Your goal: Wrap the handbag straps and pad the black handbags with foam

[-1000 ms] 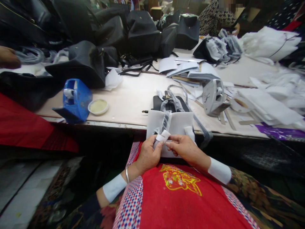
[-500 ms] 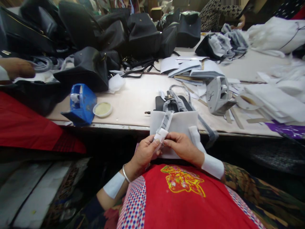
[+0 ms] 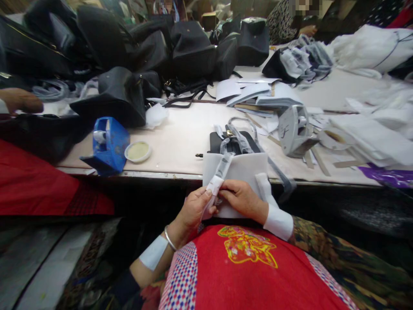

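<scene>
A strap [image 3: 222, 167] in clear plastic runs down over a white foam sheet [image 3: 250, 165], with a white wrap [image 3: 214, 185] around its lower part. My left hand [image 3: 195, 207] is closed on the wrapped strap, thumb on top. My right hand [image 3: 243, 200] is closed too, its fingertips pinching the strap's right side at the wrap. The sheet covers the near side of a black handbag [image 3: 214, 142] at the table edge, whose plastic-covered handle [image 3: 240, 120] stands up behind. Another rolled white piece [image 3: 265, 187] hangs at the sheet's right.
A blue tape dispenser [image 3: 111, 144] and a round dish [image 3: 138, 152] stand left; a grey dispenser [image 3: 292, 131] stands right, near stacked white sheets [image 3: 280, 94]. Black bags [image 3: 193, 47] crowd the back left. A co-worker's hand [image 3: 21, 100] is at far left.
My right hand has shifted slightly left along the wrap, and the white wrap now lies more closely around the strap. My left hand keeps its hold, slightly lower. The view has tilted a little.
</scene>
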A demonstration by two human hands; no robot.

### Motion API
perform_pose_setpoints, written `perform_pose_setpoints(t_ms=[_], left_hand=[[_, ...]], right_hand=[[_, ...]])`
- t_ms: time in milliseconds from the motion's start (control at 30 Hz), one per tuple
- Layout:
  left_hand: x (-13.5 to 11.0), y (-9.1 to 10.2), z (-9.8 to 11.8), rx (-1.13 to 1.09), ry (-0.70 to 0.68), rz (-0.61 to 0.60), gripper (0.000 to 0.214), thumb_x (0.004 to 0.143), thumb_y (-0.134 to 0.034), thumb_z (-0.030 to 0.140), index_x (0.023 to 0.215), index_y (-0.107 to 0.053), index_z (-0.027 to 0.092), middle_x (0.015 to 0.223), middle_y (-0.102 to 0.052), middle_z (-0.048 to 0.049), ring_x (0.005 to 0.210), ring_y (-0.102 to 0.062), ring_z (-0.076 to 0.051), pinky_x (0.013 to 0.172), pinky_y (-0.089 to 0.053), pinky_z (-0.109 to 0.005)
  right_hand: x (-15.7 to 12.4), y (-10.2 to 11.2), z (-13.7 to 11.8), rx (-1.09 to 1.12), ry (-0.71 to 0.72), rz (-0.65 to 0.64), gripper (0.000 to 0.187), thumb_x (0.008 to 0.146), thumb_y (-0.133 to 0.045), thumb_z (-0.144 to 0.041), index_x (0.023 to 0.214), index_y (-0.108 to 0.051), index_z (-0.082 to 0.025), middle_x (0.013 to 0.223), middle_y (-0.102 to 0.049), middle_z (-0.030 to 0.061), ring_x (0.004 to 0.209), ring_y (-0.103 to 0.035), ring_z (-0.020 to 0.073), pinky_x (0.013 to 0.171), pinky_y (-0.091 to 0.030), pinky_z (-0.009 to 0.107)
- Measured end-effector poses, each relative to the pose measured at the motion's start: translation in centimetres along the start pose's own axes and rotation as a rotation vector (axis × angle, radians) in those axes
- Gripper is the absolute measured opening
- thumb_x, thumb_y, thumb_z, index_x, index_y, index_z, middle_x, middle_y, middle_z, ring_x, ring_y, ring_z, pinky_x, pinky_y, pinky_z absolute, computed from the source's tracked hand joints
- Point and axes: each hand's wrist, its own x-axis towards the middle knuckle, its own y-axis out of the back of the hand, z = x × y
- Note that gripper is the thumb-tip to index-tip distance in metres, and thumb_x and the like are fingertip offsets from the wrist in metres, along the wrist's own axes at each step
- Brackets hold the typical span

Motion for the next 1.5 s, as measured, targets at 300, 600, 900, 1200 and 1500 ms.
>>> perform_pose_setpoints(t_ms=[300, 600, 900, 1200, 1500], left_hand=[[-0.5, -0.7, -0.3, 0.34, -0.124, -0.038, 0.037, 0.094, -0.056, 0.05, 0.108, -0.062, 0.016, 0.063, -0.051, 0.0044, 0.048, -0.043, -0.006, 0.047, -0.032, -0.018], [-0.5, -1.1, -0.5, 0.636, -0.227, 0.007, 0.035, 0.099, -0.046, 0.048, 0.112, -0.058, 0.018, 0.066, -0.055, 0.004, 0.054, -0.05, -0.011, 0.053, -0.04, -0.022], [-1.2, -2.2, 2.0, 1.326, -0.376, 0.17, 0.038, 0.084, -0.066, 0.049, 0.112, -0.061, 0.022, 0.107, -0.069, -0.0069, 0.095, -0.067, -0.026, 0.082, -0.05, -0.034], [0.6, -4.5, 1.4, 1.64, -0.282, 0.397, 0.027, 0.097, -0.045, 0.04, 0.104, -0.056, 0.016, 0.096, -0.07, -0.0125, 0.09, -0.07, -0.029, 0.073, -0.051, -0.037], [0.6, -4.4, 0.6, 1.639, -0.243, 0.394, 0.027, 0.098, -0.043, 0.043, 0.106, -0.054, 0.02, 0.098, -0.072, -0.0121, 0.091, -0.071, -0.03, 0.073, -0.052, -0.037]], right_hand=[[0.2, 0.0, 0.2, -0.239, -0.299, 0.116, 0.017, 0.081, -0.057, -0.018, 0.069, -0.069, -0.017, 0.068, -0.072, 0.004, 0.062, -0.063, 0.0179, 0.057, -0.042, 0.026], [0.6, 3.3, -4.0, -0.464, -0.034, 0.079, 0.024, 0.091, -0.058, -0.032, 0.1, -0.071, -0.015, 0.086, -0.07, 0.0076, 0.075, -0.062, 0.0186, 0.07, -0.044, 0.029], [2.8, 3.5, -3.7, -0.405, -0.307, -0.122, 0.036, 0.084, -0.063, -0.048, 0.067, -0.065, -0.016, 0.059, -0.059, -0.0004, 0.057, -0.05, 0.0128, 0.052, -0.03, 0.026], [2.9, 3.1, -4.1, -0.487, -0.115, -0.065, 0.042, 0.088, -0.058, -0.041, 0.054, -0.051, -0.018, 0.051, -0.044, -0.0035, 0.052, -0.039, 0.01, 0.053, -0.022, 0.028], [3.2, 3.0, -3.2, -0.473, -0.082, 0.014, 0.034, 0.085, -0.061, -0.032, 0.055, -0.057, -0.017, 0.053, -0.052, -0.0012, 0.053, -0.044, 0.0104, 0.054, -0.026, 0.027]])
